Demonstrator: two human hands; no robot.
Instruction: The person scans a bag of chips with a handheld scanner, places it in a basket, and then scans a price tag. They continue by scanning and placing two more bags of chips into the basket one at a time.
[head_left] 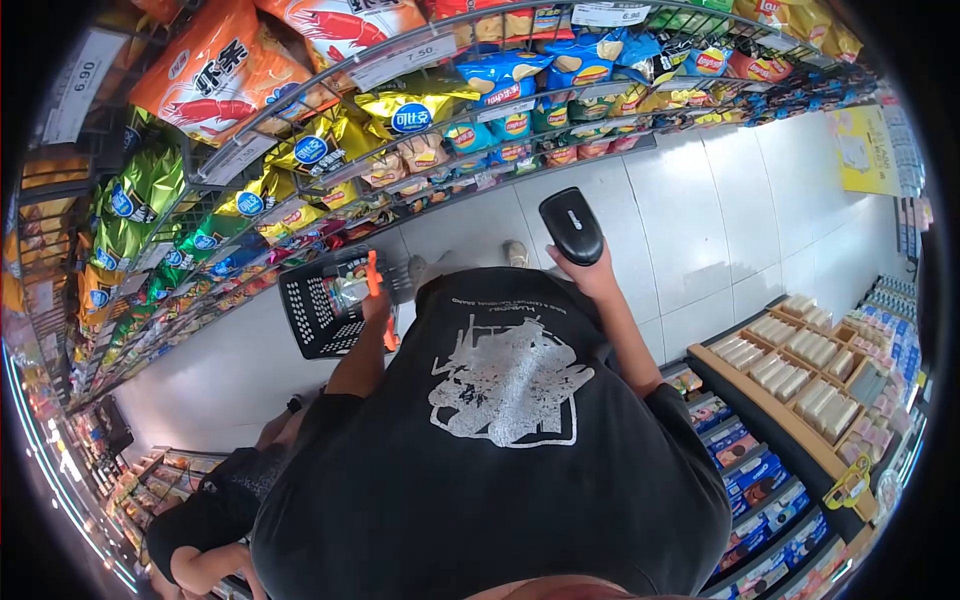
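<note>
The right hand (pixel 592 282) grips a scanner (pixel 571 225), right of the basket (pixel 318 308); the left hand (pixel 380 306) seems to hold it, best kept level.

- A black plastic shopping basket (pixel 320 310) with perforated walls is carried by its orange handle (pixel 374 272), around which the left hand (pixel 378 305) is closed. It is hung tilted in front of the body, and a shiny packet (pixel 350 292) is seen inside.
- A black, rounded handheld scanner (pixel 571 225) with a small white mark on top is gripped from below in the right hand (pixel 592 275). It is held well apart from the basket.
</note>
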